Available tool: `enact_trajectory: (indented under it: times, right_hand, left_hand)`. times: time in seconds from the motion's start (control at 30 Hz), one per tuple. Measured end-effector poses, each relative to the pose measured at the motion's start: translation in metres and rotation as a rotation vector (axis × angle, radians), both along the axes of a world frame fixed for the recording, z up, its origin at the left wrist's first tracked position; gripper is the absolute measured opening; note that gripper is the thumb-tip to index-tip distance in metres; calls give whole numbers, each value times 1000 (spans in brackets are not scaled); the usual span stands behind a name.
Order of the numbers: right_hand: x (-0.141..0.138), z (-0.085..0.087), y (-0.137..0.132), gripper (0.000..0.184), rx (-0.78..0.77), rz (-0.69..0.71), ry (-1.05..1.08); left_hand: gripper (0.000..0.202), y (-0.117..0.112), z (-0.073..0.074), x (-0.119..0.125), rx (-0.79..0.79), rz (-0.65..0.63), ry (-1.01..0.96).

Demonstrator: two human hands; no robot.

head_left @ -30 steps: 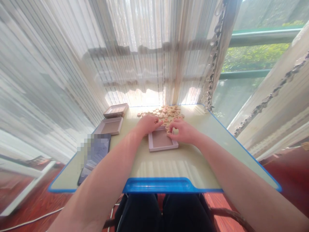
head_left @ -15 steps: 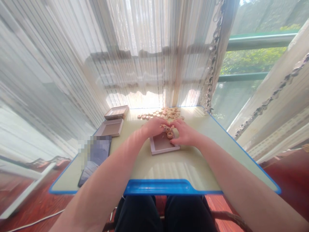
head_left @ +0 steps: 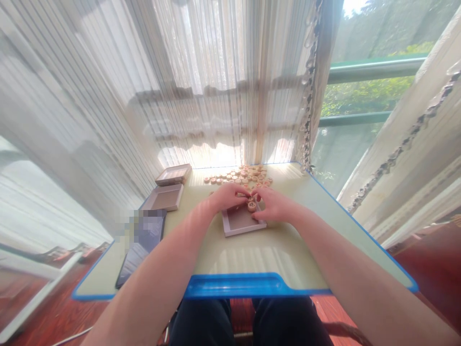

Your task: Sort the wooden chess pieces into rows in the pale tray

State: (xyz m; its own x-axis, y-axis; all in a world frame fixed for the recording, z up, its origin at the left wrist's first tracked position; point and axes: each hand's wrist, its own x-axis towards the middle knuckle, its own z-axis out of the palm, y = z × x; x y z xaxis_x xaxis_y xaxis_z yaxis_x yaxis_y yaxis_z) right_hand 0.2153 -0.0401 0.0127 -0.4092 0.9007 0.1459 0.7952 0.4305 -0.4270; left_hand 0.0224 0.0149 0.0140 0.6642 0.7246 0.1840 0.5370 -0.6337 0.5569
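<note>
A shallow, pale open box [head_left: 245,230] lies on the desk in front of me, with round wooden Chinese chess pieces [head_left: 251,206] inside along its right part. My left hand [head_left: 230,196] reaches over the box's far left side, fingers and thumb closed around pieces near the far edge. From the right, my right hand [head_left: 272,204] curls about the same row, its fingertips at the far end and its thumb beside the nearest piece. The fingertips of both hands nearly meet and partly hide the pieces there.
Many loose Chinese chess pieces [head_left: 237,175] are spread at the desk's far side. At the left stand another shallow open box [head_left: 163,197], a further box [head_left: 173,174] behind it, and a dark tablet-like device [head_left: 144,250]. A blue tray [head_left: 236,286] edges the desk's front.
My hands have drawn closer together over the box, and fewer faces of the pieces show between them. The whole view has shifted slightly.
</note>
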Motion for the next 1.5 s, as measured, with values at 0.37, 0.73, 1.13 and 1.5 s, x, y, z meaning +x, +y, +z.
enact_trajectory:
  times: [0.37, 0.73, 1.13, 1.5]
  right_hand:
    - [-1, -5, 4, 25, 132, -23, 13]
    - [0, -8, 6, 16, 156, 44, 45]
    - [3, -3, 6, 20, 194, -13, 53]
    - [26, -14, 27, 30, 259, -300, 38]
  left_hand:
    - [26, 0, -4, 1, 45, 28, -34]
    - [33, 1, -4, 0, 98, 85, 5]
    - [38, 4, -10, 0, 182, 172, -29]
    - [32, 16, -12, -11, 402, 399, -67]
